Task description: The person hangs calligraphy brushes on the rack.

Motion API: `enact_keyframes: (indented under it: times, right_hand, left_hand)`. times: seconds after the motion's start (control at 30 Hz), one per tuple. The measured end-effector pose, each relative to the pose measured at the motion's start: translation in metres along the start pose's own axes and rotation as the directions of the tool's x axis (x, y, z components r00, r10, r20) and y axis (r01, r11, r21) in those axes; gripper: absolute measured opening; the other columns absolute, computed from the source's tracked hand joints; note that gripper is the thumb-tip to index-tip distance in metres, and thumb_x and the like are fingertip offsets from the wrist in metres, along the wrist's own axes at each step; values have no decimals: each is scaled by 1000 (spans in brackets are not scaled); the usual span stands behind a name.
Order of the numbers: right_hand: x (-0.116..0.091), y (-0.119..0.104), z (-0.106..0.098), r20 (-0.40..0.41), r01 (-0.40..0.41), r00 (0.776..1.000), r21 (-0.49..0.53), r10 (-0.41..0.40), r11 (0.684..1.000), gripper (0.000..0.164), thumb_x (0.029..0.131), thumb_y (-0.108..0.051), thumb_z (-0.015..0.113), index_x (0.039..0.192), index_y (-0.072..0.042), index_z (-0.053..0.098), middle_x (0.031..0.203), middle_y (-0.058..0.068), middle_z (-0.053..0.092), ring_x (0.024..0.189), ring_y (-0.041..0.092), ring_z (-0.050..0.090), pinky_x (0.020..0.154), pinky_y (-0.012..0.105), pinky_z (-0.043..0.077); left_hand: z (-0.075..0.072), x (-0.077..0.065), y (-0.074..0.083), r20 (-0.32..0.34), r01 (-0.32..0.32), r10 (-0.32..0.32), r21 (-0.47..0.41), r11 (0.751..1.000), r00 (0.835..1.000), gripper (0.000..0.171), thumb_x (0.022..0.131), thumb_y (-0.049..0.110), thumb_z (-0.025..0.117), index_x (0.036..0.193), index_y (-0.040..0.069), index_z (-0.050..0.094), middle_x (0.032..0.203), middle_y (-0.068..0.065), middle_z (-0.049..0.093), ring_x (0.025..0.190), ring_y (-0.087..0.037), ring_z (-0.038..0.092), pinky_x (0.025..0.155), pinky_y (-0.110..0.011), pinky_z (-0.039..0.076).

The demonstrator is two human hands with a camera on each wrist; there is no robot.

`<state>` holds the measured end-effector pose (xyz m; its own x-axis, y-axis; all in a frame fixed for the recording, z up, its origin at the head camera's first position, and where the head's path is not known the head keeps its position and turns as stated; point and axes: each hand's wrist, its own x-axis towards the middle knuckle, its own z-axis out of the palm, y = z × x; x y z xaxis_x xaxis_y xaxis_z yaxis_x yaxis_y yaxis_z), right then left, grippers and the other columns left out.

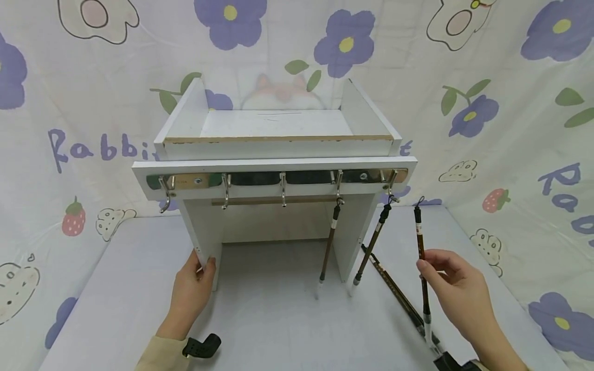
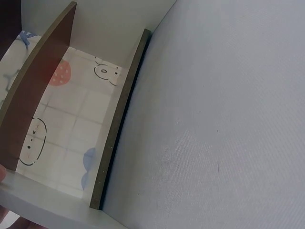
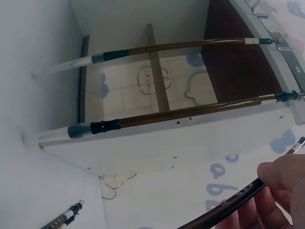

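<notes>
My left hand (image 1: 192, 291) grips the lower front of the left side panel (image 1: 200, 226) of a white wooden stand; the left wrist view shows only a bit of its fingers (image 2: 2, 174) at the edge. My right hand (image 1: 457, 288) pinches a dark brown calligraphy brush (image 1: 419, 237) by its handle, right of the stand. That brush is nearly upright, hanging loop at the top, clear cap at the bottom. Two similar brushes, an inner one (image 1: 330, 239) and an outer one (image 1: 373, 245), hang by their loops from the two rightmost hooks.
More brushes (image 1: 396, 291) lie on the white tabletop (image 1: 287, 330) beside the stand, partly behind the held brush. Three other hooks (image 1: 226, 190) on the metal strip carry nothing. A raised tray-like top (image 1: 278, 149) crowns the stand. Behind it hangs a patterned cloth (image 1: 287, 31).
</notes>
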<state>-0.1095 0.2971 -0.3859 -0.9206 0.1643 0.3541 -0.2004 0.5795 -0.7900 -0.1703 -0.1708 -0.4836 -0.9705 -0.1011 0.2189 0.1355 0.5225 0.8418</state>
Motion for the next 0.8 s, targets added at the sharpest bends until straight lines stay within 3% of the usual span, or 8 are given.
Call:
enact_keyframes:
  times: [0.3,0.5,0.8]
  right_hand:
    - [-7,-11,1,-41,75,997,61,-73,995,19,89,-4,69,108,-2,66,97,1,68,84,8,65,70,15,53]
    - [-11,-18,1,-69,163,985,23,-161,986,19,86,2,71,104,-3,67,96,2,67,85,9,63,75,13,51]
    - [-16,-26,6,-51,273,961,-11,-273,962,22,83,7,72,101,-5,67,98,2,66,87,6,63,76,12,50]
  left_hand:
    - [1,0,-1,-2,-3,3,10,1000,1000,50,103,35,45,143,6,41,134,-28,51,115,-41,56,87,-52,51]
    - [1,0,-2,-7,-2,2,17,1000,1000,51,102,35,46,144,6,40,134,-28,51,115,-41,56,86,-51,52]
    - [1,0,0,-2,6,-6,15,1000,1000,50,103,36,45,143,6,40,133,-28,51,115,-41,57,86,-51,51]
